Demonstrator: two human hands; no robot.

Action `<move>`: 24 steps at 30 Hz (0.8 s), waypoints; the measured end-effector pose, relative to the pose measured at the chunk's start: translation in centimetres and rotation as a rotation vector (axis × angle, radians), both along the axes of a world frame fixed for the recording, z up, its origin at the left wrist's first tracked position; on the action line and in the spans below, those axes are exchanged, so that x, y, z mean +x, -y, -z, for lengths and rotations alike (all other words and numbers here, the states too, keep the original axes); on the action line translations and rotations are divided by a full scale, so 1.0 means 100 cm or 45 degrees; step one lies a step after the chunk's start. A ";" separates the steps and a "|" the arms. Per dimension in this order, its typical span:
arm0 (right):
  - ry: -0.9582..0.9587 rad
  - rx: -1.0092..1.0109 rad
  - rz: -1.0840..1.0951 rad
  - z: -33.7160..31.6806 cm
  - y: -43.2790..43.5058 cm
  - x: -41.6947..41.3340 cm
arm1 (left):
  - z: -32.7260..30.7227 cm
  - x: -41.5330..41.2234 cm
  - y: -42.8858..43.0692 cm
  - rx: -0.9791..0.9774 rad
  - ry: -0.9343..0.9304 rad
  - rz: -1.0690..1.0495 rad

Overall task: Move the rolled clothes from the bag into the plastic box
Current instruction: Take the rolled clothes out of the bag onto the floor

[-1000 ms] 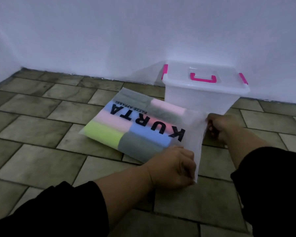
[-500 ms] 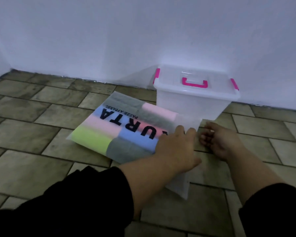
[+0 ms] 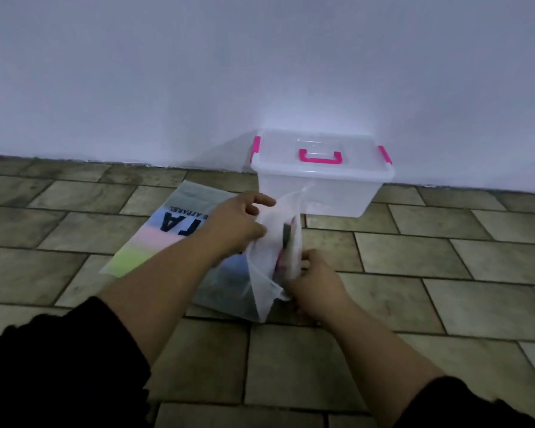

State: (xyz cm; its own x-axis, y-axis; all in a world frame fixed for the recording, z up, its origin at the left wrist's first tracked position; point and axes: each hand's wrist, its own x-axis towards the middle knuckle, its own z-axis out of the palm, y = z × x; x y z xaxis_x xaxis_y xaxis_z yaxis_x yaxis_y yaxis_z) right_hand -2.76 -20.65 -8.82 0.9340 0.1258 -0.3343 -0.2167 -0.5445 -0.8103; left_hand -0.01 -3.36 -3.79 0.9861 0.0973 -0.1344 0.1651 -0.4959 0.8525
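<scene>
We are working at the open mouth of one translucent white plastic bag (image 3: 179, 239) printed with black letters, which lies flat on the brown tiled floor (image 3: 445, 273). Our left hand (image 3: 233, 225) pinches the raised upper flap of the mouth, and our right hand (image 3: 314, 290) is closed on the lower edge nearer us, so the film stands open between them.

The rolled clothes (image 3: 136, 254) are all inside the bag; through the film we make out bands of yellow-green, pale pink, pale blue and dark grey, at least four, though our arm hides part of the bag and the true count cannot be told.

One clear plastic box with pink latches and a pink handle (image 3: 320, 177) stands against the white wall (image 3: 260, 72), just beyond the bag, its lid on.

We judge the rolls light, soft and squashy, liable to unroll if taken by an end, so each is best gripped around its middle. The thin bag looks slippery and limp, so one hand should hold it down.
</scene>
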 end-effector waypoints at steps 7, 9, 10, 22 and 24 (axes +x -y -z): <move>0.035 -0.047 0.068 0.007 0.033 0.001 | -0.004 -0.014 -0.010 0.873 0.079 0.118; 0.039 -0.148 0.035 0.005 0.041 0.003 | 0.003 -0.018 0.004 1.003 0.085 0.134; 0.026 -0.191 0.011 0.004 0.044 0.005 | 0.009 -0.018 0.009 1.092 0.126 0.129; 0.292 -0.310 -0.232 -0.008 0.002 0.044 | 0.045 -0.021 0.004 0.857 0.107 0.107; 0.228 -0.256 -0.170 -0.008 -0.005 0.050 | 0.050 -0.024 0.003 0.813 0.166 0.060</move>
